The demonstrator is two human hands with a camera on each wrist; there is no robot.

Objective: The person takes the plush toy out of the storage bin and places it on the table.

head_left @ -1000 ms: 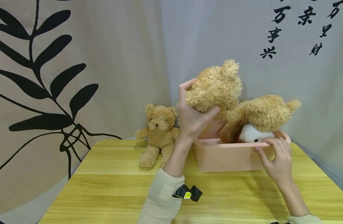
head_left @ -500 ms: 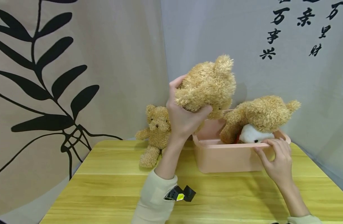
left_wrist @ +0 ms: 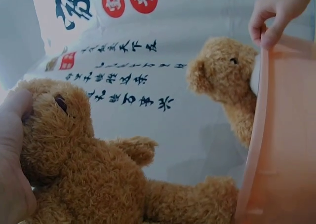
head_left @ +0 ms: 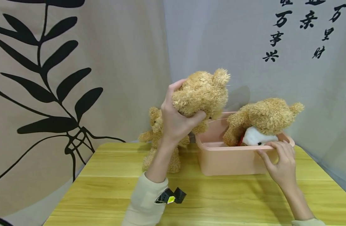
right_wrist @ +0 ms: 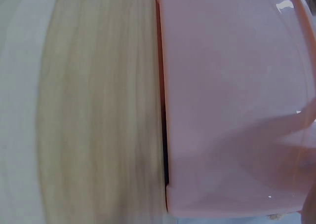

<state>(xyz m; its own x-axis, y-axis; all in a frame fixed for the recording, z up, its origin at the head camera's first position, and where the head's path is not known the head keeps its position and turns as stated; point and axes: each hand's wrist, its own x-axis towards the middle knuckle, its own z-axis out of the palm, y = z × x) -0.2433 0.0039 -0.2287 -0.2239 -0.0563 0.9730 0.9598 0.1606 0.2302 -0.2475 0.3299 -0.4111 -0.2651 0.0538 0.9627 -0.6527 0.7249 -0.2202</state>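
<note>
I'm clamping the left hand [head_left: 174, 117] round a shaggy golden plush bear [head_left: 202, 94] aloft near an oblong pale-pink plastic tub [head_left: 232, 162] whose rim [head_left: 232, 148] the right hand [head_left: 280, 161] is pinching, seemingly a carrying step, next calling for gentle lowering.

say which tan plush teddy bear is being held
The bear gripped by the left hand; the second bear sits on the yellow wooden table, the third bear rests partly inside the pink plastic bin.

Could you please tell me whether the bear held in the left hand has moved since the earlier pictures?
Yes: in the head view, judged against the wall writing, the held bear has moved left, toward the bear on the table.
</note>
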